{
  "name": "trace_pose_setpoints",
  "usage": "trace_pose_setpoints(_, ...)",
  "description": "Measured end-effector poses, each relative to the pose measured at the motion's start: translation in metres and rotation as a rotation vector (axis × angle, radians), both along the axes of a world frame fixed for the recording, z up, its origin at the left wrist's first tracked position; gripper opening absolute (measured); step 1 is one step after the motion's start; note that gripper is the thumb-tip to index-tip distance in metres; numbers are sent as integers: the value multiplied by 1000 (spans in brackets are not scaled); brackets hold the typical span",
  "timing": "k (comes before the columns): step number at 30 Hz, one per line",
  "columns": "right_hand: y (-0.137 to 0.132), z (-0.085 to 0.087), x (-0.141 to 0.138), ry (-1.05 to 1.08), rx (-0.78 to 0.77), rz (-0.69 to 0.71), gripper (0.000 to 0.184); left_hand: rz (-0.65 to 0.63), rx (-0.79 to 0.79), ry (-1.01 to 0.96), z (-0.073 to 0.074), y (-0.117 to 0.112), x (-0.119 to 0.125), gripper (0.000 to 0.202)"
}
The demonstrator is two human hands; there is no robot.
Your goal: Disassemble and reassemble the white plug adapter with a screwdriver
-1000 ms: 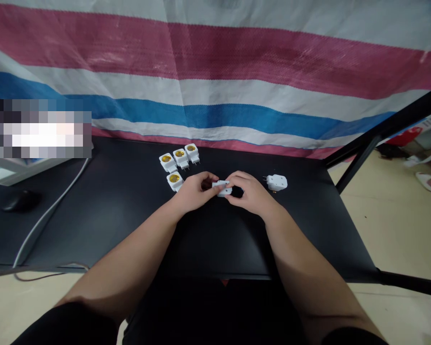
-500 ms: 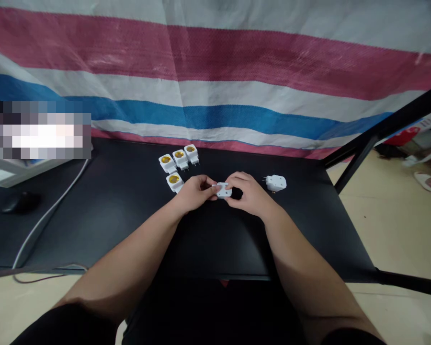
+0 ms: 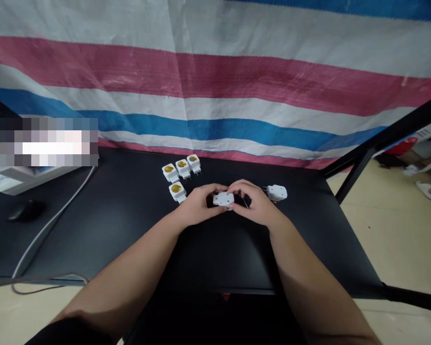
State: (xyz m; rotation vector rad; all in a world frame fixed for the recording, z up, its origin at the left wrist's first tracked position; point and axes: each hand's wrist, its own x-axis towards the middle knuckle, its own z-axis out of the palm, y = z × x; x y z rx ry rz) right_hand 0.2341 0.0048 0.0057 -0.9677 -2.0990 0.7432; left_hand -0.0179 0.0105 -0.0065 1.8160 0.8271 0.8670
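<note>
The left hand (image 3: 199,207) and right hand (image 3: 255,207) meet over the black table (image 3: 129,225). Their fingers (image 3: 211,189) are closed from both sides on a small white adapter (image 3: 223,199), which sits between the two hands. Just right of the right fingers lies a white plug (image 3: 277,192). Beyond the left fingers stand four yellow-centred sockets (image 3: 181,172), closely grouped. Far to the left lie a white cable (image 3: 53,220) and a mouse (image 3: 25,210). A striped tarp (image 3: 215,86) hangs behind.

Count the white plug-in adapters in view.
6. Three adapters stand in a row, a fourth adapter nearer the left hand; the held adapter is between both hands; the last adapter lies right of the right hand. Hands may hide more.
</note>
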Motion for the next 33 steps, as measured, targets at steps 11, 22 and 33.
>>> trace_pose_setpoints(11,2,-12,-4,-315,-128,-313,33,20,108,183,4,0,0,44)
trace_pose_setpoints(22,-4,2,-6,491,-15,-294,43,-33,130,168,4,-1,1,48)
trace_pose_setpoints(33,-10,-4,-16,459,101,-255,34,-82,168,166,2,0,1,42)
